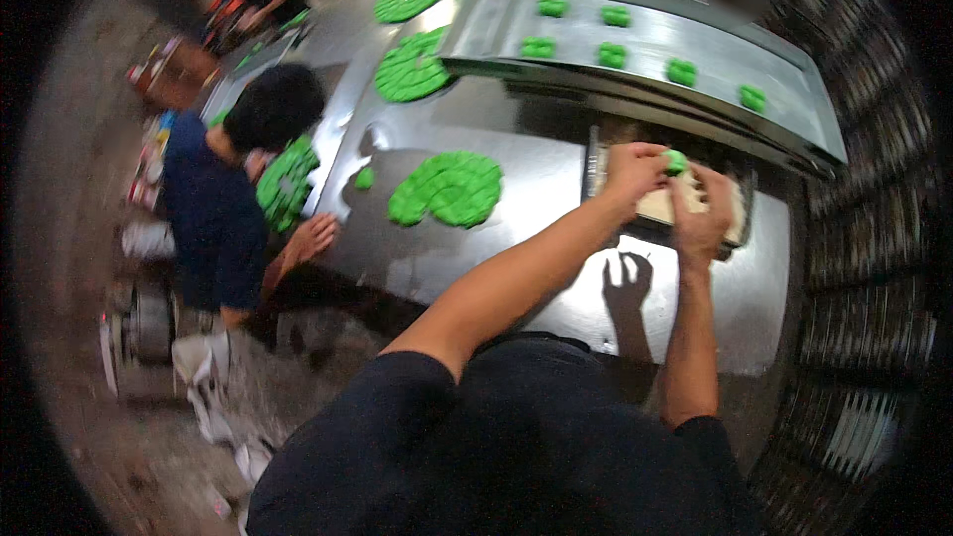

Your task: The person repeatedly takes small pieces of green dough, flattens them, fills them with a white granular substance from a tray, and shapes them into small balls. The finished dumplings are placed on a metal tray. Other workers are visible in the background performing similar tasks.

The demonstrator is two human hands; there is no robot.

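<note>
At the left, a worker in a dark blue shirt (210, 213) can be seen beside a green coil (286, 184), with one hand (316, 235) laid by the edge of the counter (536, 144). A little green lump (364, 178) is set next. Two green coils (411, 66) are laid at the far side, and a big green coil (449, 191) is laid nearer. Farther right, six green bits (612, 55) are spread out in a long metal tray (695, 32). Below the tray, a small green piece (676, 163) is pinched in the closed fingertips of the left grip (635, 177), over a pale board with dark sides (655, 206). The right grip (703, 216) is held close to the piece with bent fingers; how far it is closed cannot be told, as it is blurred. At the far right, racks (874, 238) are seen.
</note>
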